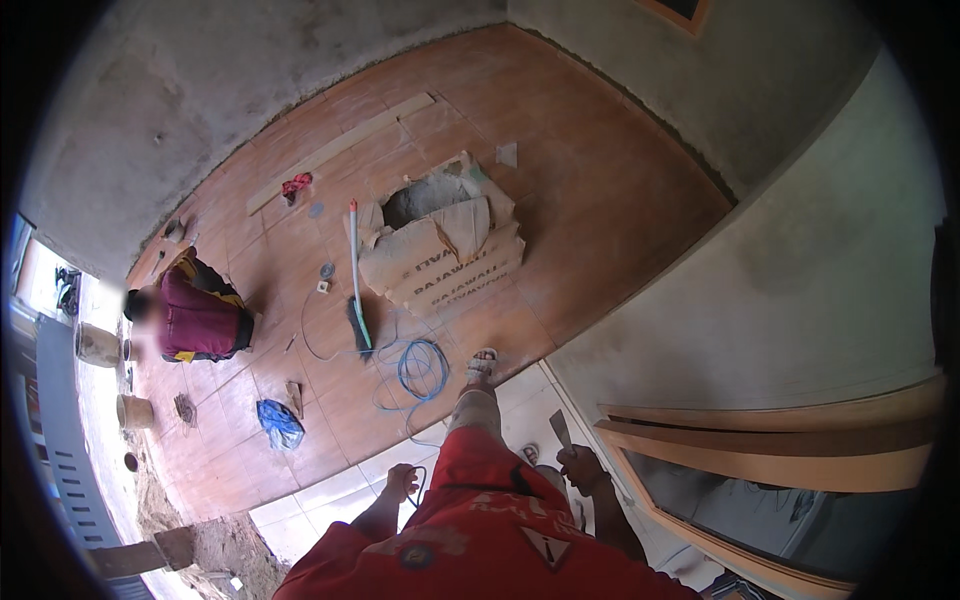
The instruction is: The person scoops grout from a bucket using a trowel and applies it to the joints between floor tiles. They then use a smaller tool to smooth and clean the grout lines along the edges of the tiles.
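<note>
Steadily, with scraper (562,430) and cable (424,476)

The right hand's (584,469) fingers grasp the scraper, blade pointing ahead; the left hand's (402,481) appear curled round the cable. Best keep that blade outward and the blue coil (403,372) clear of the foot (481,366).

The scraper (560,430) has a flat, gray blade. It is up in the right hand (581,468), with the blade pointing away from the person and a bit left. A thin, dark cord (424,481) bends in a curve at the left hand (402,482). Its ends are hard to see.
</note>
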Motion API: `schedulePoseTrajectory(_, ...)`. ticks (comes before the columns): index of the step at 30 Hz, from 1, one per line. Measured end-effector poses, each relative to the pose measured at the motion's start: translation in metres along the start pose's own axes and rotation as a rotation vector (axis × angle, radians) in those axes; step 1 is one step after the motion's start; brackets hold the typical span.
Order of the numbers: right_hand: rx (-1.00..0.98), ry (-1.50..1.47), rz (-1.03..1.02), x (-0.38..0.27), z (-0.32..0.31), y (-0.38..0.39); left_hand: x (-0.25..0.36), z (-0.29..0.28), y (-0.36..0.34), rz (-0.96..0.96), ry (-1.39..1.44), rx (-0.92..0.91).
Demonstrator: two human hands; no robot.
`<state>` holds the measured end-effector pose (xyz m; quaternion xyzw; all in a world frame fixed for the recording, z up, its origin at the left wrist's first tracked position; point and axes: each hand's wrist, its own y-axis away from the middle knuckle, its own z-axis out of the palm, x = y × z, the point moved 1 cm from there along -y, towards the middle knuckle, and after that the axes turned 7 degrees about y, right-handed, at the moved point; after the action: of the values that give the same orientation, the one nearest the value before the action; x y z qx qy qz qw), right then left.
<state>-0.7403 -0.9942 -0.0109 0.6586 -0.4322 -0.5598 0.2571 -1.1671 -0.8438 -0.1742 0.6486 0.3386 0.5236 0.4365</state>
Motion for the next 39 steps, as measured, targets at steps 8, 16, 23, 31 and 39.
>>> schedulePoseTrajectory(8, -0.088, -0.031, -0.024, -0.139, 0.001, -0.137, 0.108, 0.015, -0.095, -0.083, -0.365, -0.047)
schedulePoseTrajectory(16, 0.062, -0.649, -0.028, -0.238, -0.035, -0.260, 0.356, -0.004, -0.145, 0.181, 0.099, 0.057)
schedulePoseTrajectory(23, 0.122, -1.166, 0.067, -0.263, -0.101, -0.326, 0.402, -0.004, -0.172, 0.064, 0.233, 0.205)
schedulePoseTrajectory(31, 0.242, -1.262, 0.209, -0.234, -0.205, -0.411, 0.391, 0.075, -0.170, -0.075, 0.420, 0.306)
schedulePoseTrajectory(39, 0.275, -1.183, 0.351, -0.222, -0.398, -0.536, 0.407, 0.227, -0.150, -0.282, 0.403, 0.541)
